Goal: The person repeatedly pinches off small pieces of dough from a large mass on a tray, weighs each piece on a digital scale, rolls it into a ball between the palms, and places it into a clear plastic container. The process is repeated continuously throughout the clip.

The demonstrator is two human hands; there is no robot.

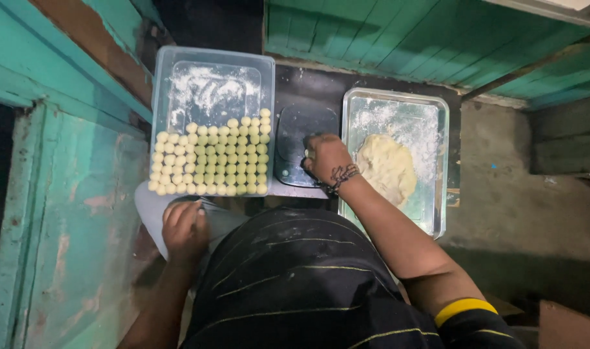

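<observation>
Looking straight down over a black striped shirt (295, 284), we see a dark worktop (308, 84) set against green plank walls (424, 39). Biggest on it is the clear plastic container (212, 71), floured at the far end and packed at the near end with neat rows of small pale dough balls (211, 161). On the other side lies a metal tray (431, 123), dusted with flour, carrying a lump of dough (387, 168). Between container and tray sits a small dark scale (295, 139). The right hand (326, 158) hovers over the scale's right part, fingers curled in around a small pale bit of dough (306, 154). The left hand (184, 226) rests low on the grey trouser knee (154, 210), fingers loosely bent, holding nothing visible.
</observation>
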